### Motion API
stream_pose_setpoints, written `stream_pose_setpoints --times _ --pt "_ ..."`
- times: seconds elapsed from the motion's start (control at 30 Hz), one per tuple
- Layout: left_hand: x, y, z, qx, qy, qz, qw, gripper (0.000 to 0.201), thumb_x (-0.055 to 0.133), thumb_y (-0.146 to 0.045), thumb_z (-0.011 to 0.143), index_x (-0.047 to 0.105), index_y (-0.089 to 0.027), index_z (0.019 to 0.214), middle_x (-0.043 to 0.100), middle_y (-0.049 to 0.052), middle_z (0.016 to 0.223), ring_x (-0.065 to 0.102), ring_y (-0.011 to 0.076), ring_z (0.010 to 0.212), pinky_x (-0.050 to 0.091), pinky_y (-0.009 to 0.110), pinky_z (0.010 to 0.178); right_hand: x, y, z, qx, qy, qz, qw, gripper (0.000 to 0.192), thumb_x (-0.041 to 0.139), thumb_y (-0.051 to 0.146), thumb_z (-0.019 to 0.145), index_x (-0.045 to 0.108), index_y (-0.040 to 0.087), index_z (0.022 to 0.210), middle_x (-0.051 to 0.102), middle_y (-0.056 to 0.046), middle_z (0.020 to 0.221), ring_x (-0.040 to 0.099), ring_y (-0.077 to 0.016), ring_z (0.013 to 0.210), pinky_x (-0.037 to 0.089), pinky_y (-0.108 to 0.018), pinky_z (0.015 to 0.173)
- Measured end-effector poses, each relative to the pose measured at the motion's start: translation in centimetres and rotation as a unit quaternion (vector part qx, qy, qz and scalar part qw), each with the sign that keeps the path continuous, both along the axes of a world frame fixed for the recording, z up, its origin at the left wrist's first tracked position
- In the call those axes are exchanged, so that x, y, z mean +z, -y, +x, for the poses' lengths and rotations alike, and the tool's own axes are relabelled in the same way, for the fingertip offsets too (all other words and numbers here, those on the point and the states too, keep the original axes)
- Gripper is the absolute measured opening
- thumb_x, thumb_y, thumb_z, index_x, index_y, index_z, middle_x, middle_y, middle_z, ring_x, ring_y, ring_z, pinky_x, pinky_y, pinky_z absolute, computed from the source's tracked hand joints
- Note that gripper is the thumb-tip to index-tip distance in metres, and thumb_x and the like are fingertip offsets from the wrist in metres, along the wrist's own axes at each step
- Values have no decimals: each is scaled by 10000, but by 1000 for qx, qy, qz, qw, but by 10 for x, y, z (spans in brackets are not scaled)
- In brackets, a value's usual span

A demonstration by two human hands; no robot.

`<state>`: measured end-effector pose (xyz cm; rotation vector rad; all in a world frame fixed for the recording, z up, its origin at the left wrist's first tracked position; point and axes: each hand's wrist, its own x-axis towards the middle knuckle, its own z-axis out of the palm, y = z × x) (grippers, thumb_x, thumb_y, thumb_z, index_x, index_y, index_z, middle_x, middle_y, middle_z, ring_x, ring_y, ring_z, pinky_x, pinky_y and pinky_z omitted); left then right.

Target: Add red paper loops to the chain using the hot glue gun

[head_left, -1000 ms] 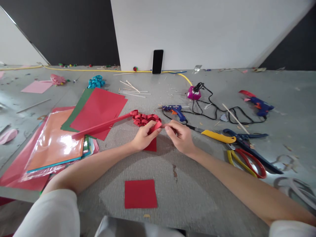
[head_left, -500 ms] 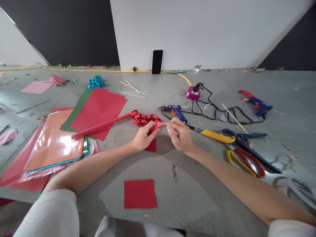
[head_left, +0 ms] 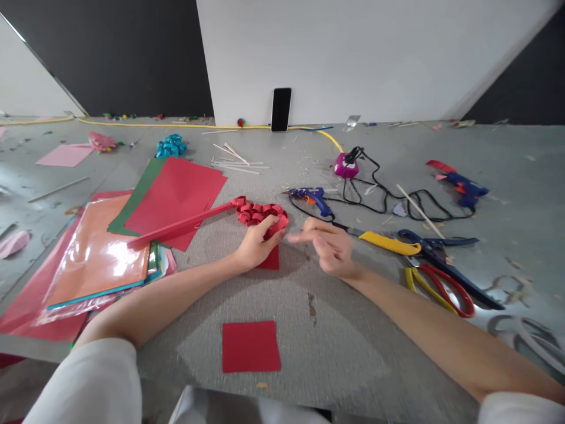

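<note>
My left hand (head_left: 256, 243) pinches a curled red paper strip (head_left: 278, 225) at the near edge of a red paper loop ornament (head_left: 258, 212), which sits at the end of a long red paper stick (head_left: 180, 225). Under that hand lies a small red paper piece (head_left: 270, 261). My right hand (head_left: 329, 244) hovers just right of the strip with its fingers spread and nothing in them. A red paper square (head_left: 251, 346) lies on the grey mat close to me.
Stacked red, green and orange paper sheets (head_left: 132, 229) lie at the left. To the right are a blue glue gun (head_left: 311, 196), a yellow utility knife (head_left: 388, 242), blue scissors (head_left: 441, 250), red-yellow scissors (head_left: 441, 288) and black cords (head_left: 388, 194). A phone (head_left: 281, 109) leans on the wall.
My right hand has let go of the red strip, moved slightly right and spread its fingers. My left hand still holds the strip in place.
</note>
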<state>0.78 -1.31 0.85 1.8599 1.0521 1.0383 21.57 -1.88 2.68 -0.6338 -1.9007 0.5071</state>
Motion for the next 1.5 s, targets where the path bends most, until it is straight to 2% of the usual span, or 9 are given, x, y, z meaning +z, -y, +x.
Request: stream_pose_setpoints --times 0.1,0.17,0.27,0.33,0.47,0.7,0.93,1.3,1.5 --pt "0 0 0 -3 -5 15 1000 282 555 -458 1030 613 -183 1045 602 2 821 517 129 723 437 238 697 1 -2 -1 -95 -11 11 995 415 470 431 1060 734 267 1334 555 -34 798 551 -204 739 486 -388 702" --pt "0 0 0 1 -2 23 1000 266 562 -443 1029 619 -183 1042 623 8 847 540 132 746 453 243 727 1 -4 -1 -136 5 -12 991 379 476 409 1067 793 247 1196 553 -33 780 545 -193 715 480 -388 710" --pt "1 0 0 5 -2 15 1000 260 566 -435 1028 630 -183 1043 624 3 828 543 131 736 458 238 714 -2 -4 1 -62 25 -42 997 513 433 400 1088 782 238 749 526 -29 689 513 -170 634 434 -369 643" --pt "1 0 0 4 -7 10 1000 267 569 -443 1025 633 -184 1045 618 -1 809 537 131 721 454 235 697 -5 -4 3 -19 15 -20 1000 511 416 440 1083 789 256 785 540 -41 734 526 -186 672 437 -378 642" --pt "2 1 0 -7 -5 32 999 277 581 -452 1018 642 -185 1054 653 16 851 572 142 756 480 250 743 -3 -4 1 -103 9 17 995 382 442 425 1061 776 265 1157 550 -61 893 559 -220 824 478 -415 736" --pt "2 1 1 19 11 4 1000 267 588 -448 1012 626 -184 1007 596 -5 805 524 134 738 451 240 707 -5 -7 -8 -87 21 -43 995 264 564 297 1022 495 235 774 487 9 744 473 -150 676 402 -333 639" --pt "4 0 2 22 37 -26 999 264 588 -454 998 599 -191 985 546 -14 800 484 134 746 421 241 704 -21 -5 -10 -91 37 -125 987 50 557 279 1014 550 233 1031 454 65 678 449 -116 565 366 -281 555" --pt "2 -1 3 34 68 -40 996 312 584 -501 1004 613 -191 988 594 -4 829 536 136 769 442 259 757 -19 -11 -9 -78 37 -171 982 523 583 307 1015 426 225 1506 439 93 663 428 -124 551 387 -274 564" --pt "1 -3 3 27 89 -62 994 350 585 -538 998 592 -190 966 543 -21 755 496 121 698 420 247 684 -11 -11 -8 -127 60 -101 985 252 529 383 1062 724 222 1051 653 -25 819 597 -165 726 470 -316 699"
